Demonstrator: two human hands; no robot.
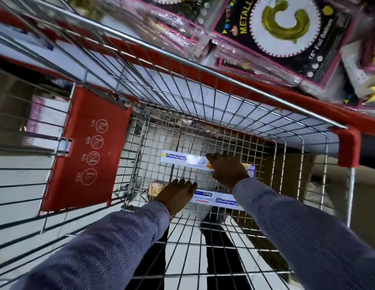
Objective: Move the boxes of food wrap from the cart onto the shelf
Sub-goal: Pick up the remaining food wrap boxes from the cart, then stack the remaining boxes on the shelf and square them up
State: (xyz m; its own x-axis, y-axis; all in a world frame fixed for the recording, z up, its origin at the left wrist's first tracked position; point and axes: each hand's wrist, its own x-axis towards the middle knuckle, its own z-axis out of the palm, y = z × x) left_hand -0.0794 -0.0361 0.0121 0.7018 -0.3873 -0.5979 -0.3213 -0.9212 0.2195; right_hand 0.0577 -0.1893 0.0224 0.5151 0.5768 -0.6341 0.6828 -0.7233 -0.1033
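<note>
Reaching down into the wire cart (203, 97), the left hand (178, 194) lies flat with fingers spread on the near box (221, 201) at its left end. The right hand (226, 168) lies spread on the far box (182, 160), near its right end.
</note>
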